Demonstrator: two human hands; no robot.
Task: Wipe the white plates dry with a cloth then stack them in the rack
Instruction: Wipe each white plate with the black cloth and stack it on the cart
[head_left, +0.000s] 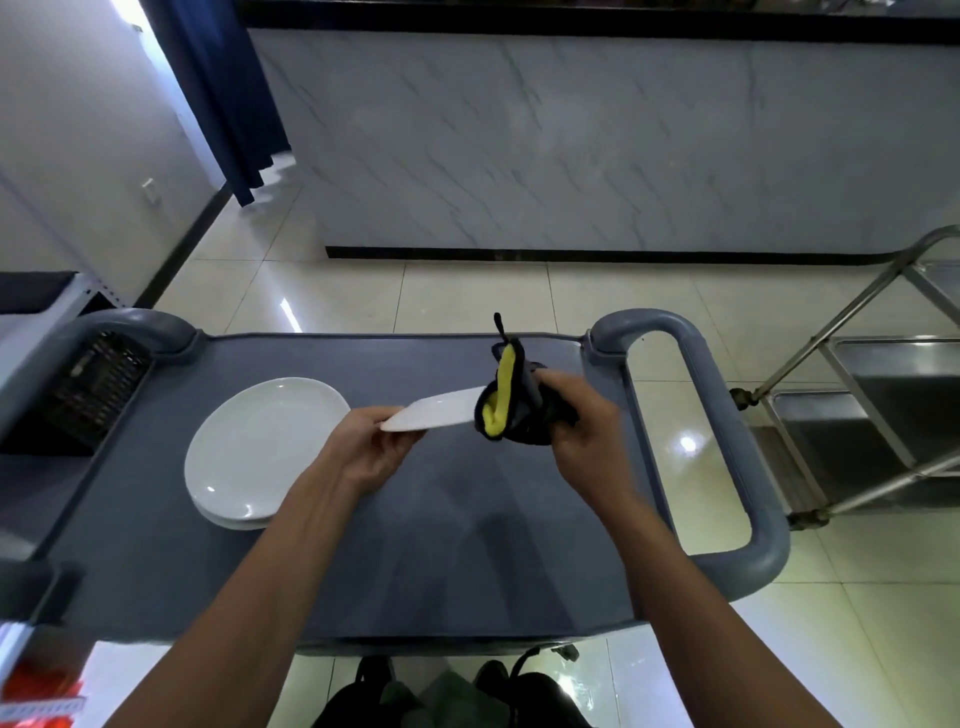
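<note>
Above the grey cart top (426, 545), my left hand (371, 441) grips the near-left edge of a white plate (436, 411) held nearly edge-on. My right hand (576, 418) holds a dark cloth with a yellow inside (506, 400) wrapped over the plate's right rim. A stack of white plates (260, 452) lies on the cart at the left. At the cart's left end stands a black rack (98, 389), partly hidden by the cart handle.
The cart has grey loop handles at the left (130, 322) and the right (727, 415). A steel trolley (883, 405) stands to the right on the tiled floor. A marble-faced counter (597, 145) runs across behind.
</note>
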